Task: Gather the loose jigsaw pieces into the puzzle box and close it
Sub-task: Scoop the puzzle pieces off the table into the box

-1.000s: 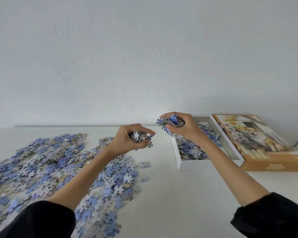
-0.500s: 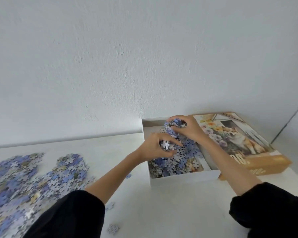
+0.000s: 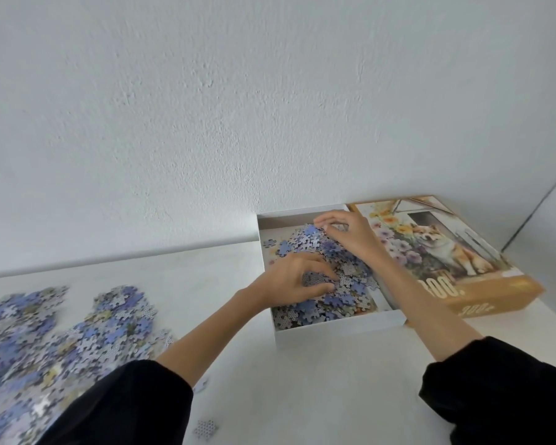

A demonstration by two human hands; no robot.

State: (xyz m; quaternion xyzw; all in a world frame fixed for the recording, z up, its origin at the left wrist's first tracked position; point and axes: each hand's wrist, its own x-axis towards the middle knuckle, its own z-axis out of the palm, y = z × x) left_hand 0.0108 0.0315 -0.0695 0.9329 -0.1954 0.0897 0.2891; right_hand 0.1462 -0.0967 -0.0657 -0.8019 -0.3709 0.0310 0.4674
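White rough wall stands behind a white worktop (image 3: 318, 380). On the orange front side of the lid (image 3: 446, 252) I can read "300+", and on its top "00." in big letters, the beginning hidden by the right forearm; the picture shows a dog among flowers. This lid lies picture side up, just right of the white box (image 3: 334, 330) and touching it. The box is open, and its long side runs away from the person toward the wall, as the lid's does. Inside lies a heap of pieces (image 3: 344, 300), blue and grey. The left hand (image 3: 289, 281) has its fingers curled round a clump of pieces (image 3: 316, 279) above this heap. The right hand (image 3: 347, 234) touches the top of the heap with bent fingertips; if it pinches something I cannot tell. Many loose pieces (image 3: 77, 332) are spread at the left of the worktop, and one single piece (image 3: 206, 429) lies near the black sleeve (image 3: 126, 409).
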